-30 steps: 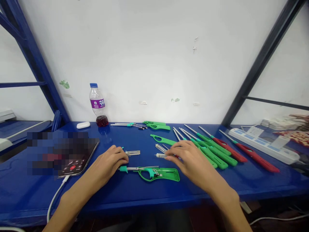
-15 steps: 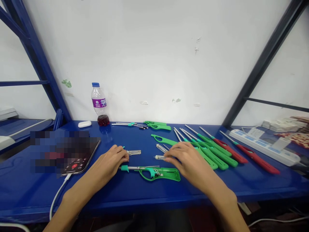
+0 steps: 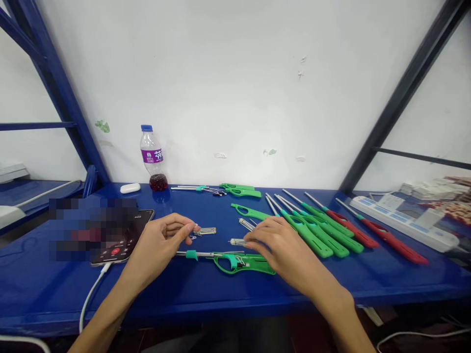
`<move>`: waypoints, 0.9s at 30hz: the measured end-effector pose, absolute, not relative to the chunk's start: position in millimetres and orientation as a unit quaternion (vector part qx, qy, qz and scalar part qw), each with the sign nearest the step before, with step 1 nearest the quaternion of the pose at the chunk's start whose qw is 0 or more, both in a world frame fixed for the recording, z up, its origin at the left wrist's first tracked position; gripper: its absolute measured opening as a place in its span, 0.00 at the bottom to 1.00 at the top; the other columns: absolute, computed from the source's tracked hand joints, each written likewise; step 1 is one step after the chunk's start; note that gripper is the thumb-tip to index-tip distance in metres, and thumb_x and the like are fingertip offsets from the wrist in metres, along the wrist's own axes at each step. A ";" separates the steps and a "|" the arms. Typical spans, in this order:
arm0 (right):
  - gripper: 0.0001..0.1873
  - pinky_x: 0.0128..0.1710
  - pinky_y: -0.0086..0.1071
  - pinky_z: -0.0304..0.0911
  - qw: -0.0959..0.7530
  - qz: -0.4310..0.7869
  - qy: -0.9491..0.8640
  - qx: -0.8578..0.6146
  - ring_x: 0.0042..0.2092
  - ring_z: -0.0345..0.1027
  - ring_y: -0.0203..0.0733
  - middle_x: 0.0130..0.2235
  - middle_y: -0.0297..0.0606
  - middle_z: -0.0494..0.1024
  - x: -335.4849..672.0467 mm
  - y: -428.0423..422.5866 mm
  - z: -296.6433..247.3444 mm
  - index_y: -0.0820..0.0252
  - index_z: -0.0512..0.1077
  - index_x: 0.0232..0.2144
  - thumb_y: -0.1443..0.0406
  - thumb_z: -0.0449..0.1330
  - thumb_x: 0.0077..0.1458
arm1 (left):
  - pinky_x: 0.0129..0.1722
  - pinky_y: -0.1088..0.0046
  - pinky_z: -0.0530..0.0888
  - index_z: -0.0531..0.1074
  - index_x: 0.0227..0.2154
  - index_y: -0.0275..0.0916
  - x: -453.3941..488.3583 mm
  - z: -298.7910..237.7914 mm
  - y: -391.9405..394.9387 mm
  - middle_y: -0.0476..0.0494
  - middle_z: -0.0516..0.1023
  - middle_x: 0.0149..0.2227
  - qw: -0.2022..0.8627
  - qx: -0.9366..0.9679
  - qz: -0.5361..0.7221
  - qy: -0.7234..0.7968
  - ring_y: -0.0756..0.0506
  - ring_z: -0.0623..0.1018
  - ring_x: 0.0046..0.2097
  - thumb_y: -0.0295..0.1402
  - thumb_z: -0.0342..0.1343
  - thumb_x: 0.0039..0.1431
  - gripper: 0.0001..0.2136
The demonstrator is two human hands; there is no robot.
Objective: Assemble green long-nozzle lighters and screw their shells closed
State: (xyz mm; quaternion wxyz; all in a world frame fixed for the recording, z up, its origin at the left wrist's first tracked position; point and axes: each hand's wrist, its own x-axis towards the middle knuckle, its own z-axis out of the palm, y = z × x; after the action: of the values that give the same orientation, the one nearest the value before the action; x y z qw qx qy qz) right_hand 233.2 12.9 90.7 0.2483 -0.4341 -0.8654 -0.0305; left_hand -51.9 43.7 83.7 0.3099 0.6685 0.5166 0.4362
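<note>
With my right hand (image 3: 274,241), I have thumb and fingertips clamped on 1 clear capsule (image 3: 237,241), its tip pointing left, beyond the open green handle half (image 3: 261,264). My left hand (image 3: 160,240) has thumb and forefinger close together at the left end of a slim metallic piece (image 3: 208,231); I cannot tell whether they grip it.
</note>
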 end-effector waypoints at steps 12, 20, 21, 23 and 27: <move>0.08 0.52 0.46 0.65 0.324 -0.049 -0.861 -0.388 0.45 0.75 0.47 0.41 0.37 0.85 213.5 12.6 84.8 0.57 0.78 0.49 0.66 0.61 0.71 | 0.18 0.80 0.55 0.81 0.42 0.38 -46.4 85.3 42.1 0.43 0.84 0.31 0.439 0.555 0.528 0.469 0.52 0.69 0.24 0.47 0.71 0.54 0.19; 0.16 0.48 0.48 0.69 0.330 -0.084 -0.854 -0.393 0.48 0.72 0.51 0.47 0.44 0.80 210.4 8.2 86.0 0.56 0.72 0.59 0.70 0.54 0.73 | 0.21 0.74 0.66 0.83 0.45 0.40 -41.4 79.9 37.2 0.42 0.85 0.34 0.403 0.613 0.476 0.485 0.46 0.79 0.26 0.49 0.65 0.61 0.19; 0.15 0.48 0.47 0.69 0.334 -0.081 -0.853 -0.393 0.47 0.72 0.51 0.47 0.44 0.79 209.4 7.4 86.7 0.56 0.73 0.57 0.70 0.54 0.73 | 0.19 0.75 0.63 0.82 0.45 0.40 -39.9 80.8 35.6 0.42 0.85 0.37 0.405 0.616 0.480 0.476 0.47 0.79 0.24 0.49 0.65 0.61 0.18; 0.13 0.48 0.47 0.68 0.345 -0.075 -0.850 -0.392 0.47 0.73 0.50 0.47 0.43 0.79 207.0 6.0 87.8 0.56 0.74 0.54 0.70 0.55 0.72 | 0.17 0.76 0.60 0.81 0.43 0.40 -36.7 84.3 31.8 0.40 0.86 0.41 0.415 0.613 0.491 0.460 0.48 0.79 0.23 0.49 0.65 0.61 0.18; 0.10 0.49 0.46 0.67 0.370 -0.067 -0.839 -0.392 0.47 0.75 0.50 0.46 0.42 0.81 201.7 4.6 87.0 0.56 0.75 0.51 0.69 0.58 0.71 | 0.16 0.76 0.59 0.78 0.39 0.40 -31.1 91.9 23.2 0.39 0.87 0.41 0.426 0.596 0.510 0.450 0.47 0.80 0.23 0.49 0.67 0.58 0.17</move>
State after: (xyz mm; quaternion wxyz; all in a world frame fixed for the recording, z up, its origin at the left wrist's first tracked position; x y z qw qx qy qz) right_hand 201.7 4.6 87.0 0.3699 -0.3924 -0.8395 -0.0669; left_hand -31.1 23.2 91.9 0.4262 0.5963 0.4497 0.5105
